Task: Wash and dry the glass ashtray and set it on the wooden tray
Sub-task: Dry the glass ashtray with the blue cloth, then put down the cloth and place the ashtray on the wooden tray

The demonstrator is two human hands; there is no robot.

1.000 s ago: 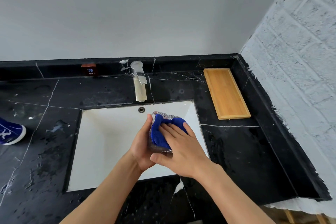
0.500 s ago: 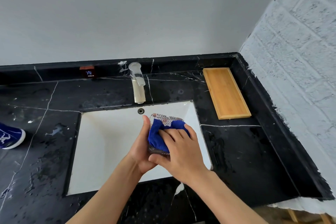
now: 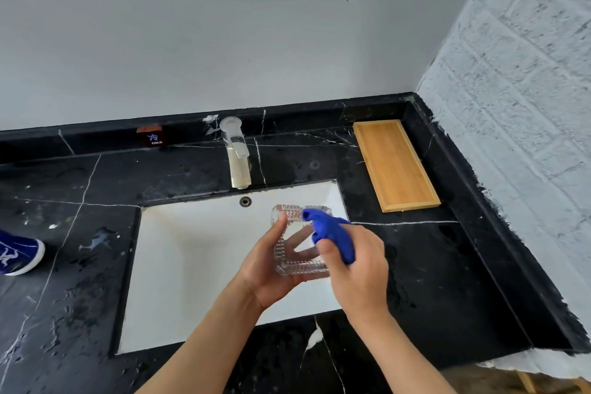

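2 hands (image 3: 271, 269) hide ashtray (image 3: 299, 267) edges; cloth (image 3: 332, 233) bunched.

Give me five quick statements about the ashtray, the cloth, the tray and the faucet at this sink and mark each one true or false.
1. The left hand holds the glass ashtray above the white sink basin. True.
2. The right hand grips a yellow sponge. False: it grips a blue cloth.
3. The ashtray already sits on the wooden tray. False: the tray holds nothing and the ashtray is in hand.
4. The wooden tray lies on the black marble counter, right of the faucet. True.
5. Water streams from the faucet. False: no stream is visible.
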